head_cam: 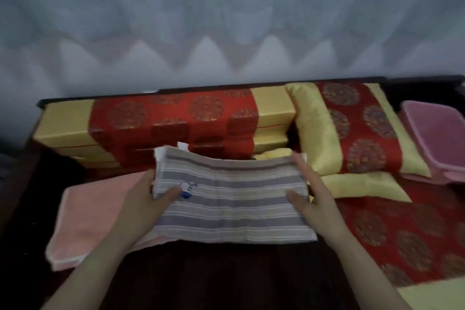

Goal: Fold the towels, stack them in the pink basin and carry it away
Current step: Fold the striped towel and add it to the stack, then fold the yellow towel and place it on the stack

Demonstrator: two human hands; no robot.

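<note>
**Towel gripped at both ends**

My left hand (146, 199) pinches the striped towel (231, 204) at its left edge; my right hand (312, 191) pinches the right edge. It overlaps a pink towel (85, 216). The pink basin (437, 138) sits far right, beside a red-and-gold cushion (352, 128)

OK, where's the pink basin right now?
In the head view the pink basin sits at the far right edge, just right of the red-and-gold pillow and well to the right of the striped towel at centre.
</note>
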